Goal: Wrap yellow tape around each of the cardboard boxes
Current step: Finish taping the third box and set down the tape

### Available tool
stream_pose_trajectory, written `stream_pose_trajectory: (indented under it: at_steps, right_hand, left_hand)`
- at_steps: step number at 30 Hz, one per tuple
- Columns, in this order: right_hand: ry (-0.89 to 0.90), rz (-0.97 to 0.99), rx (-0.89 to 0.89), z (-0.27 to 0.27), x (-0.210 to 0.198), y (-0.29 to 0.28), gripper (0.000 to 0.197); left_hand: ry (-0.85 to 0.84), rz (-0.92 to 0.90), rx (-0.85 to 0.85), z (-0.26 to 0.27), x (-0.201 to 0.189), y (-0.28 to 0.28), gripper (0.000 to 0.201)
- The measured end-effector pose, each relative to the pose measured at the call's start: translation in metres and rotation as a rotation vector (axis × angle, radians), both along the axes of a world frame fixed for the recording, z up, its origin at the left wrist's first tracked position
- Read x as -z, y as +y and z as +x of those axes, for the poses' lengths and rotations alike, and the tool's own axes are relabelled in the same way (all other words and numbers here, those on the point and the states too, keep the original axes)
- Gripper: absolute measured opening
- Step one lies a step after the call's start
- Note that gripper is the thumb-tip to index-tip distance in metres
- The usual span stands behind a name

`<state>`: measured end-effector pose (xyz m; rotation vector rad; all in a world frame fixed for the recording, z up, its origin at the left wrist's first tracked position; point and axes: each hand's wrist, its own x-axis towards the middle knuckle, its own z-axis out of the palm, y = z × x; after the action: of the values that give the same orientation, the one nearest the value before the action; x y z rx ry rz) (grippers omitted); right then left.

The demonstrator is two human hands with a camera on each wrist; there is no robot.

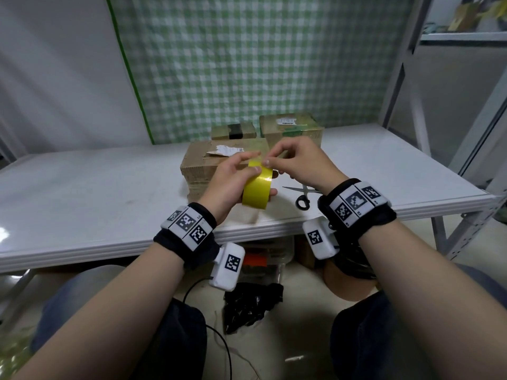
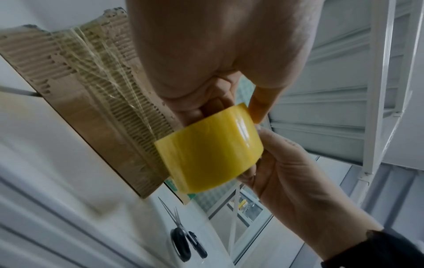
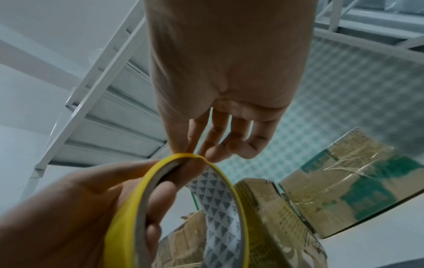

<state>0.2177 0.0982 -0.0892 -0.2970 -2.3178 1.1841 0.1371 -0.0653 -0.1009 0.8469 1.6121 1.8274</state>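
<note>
Our left hand (image 1: 229, 185) grips the yellow tape roll (image 1: 256, 189): the fingers pass through the core and the thumb presses on the outer face. The roll is held on edge in the air above the front edge of the white table (image 1: 96, 187), touching nothing but our hands. Our right hand (image 1: 299, 160) pinches at the top of the roll's rim with thumb and forefinger; its other fingers are loosely spread. In the right wrist view, the fingertips (image 3: 213, 156) meet the yellow rim, and the roll's inner core shows a grey triangle pattern. We cannot tell whether a free tape end has been lifted.

Just behind the roll, toward the middle of the table, stands the nearest cardboard box (image 1: 214, 163), with a torn white label on top and old clear tape on its side. Two further cardboard boxes stand at the back edge: a small one (image 1: 233, 131) with a dark band and a larger one (image 1: 290, 127) with green print. Scissors (image 1: 301, 194) lie flat near the front edge, just right of the roll.
</note>
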Motion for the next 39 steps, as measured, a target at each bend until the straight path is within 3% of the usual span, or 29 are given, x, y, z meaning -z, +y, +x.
stream_pose_trajectory:
  at_steps: [2,10,13,16,19,21,24,30,39]
  right_hand:
    - [0.049,0.025,-0.032,-0.002,0.001,0.000,0.016]
    - [0.102,0.248,-0.196,0.002,-0.002,-0.008,0.009]
    - [0.159,0.211,-0.134,-0.001,-0.004,-0.007,0.022]
    - [0.141,0.044,-0.036,0.001,-0.009,-0.004,0.037]
    - [-0.015,0.054,0.050,-0.001,-0.006,-0.003,0.052]
    - [-0.125,0.088,0.069,-0.005,0.001,-0.004,0.059]
    - [-0.189,0.061,0.054,-0.013,0.008,-0.006,0.062]
    - [-0.174,0.039,0.064,-0.022,0.010,-0.013,0.056]
    - [-0.159,0.050,0.079,-0.034,0.018,-0.010,0.046]
  left_hand:
    - [-0.024,0.020,-0.036,0.000,-0.001,0.001,0.040]
    - [-0.024,-0.007,-0.136,-0.008,0.000,0.003,0.031]
    - [-0.002,0.031,-0.199,-0.012,-0.008,0.000,0.023]
    - [0.109,0.051,-0.313,-0.024,-0.013,-0.006,0.021]
    - [0.398,-0.024,-0.488,-0.040,-0.014,-0.018,0.033]
    - [0.488,-0.050,-0.602,-0.049,-0.018,-0.028,0.045]
    - [0.602,-0.172,-0.772,-0.064,-0.023,-0.042,0.052]
    - [0.738,-0.563,-0.945,-0.100,-0.010,-0.055,0.036]
    - [0.610,-0.890,-0.827,-0.139,0.037,-0.048,0.025]
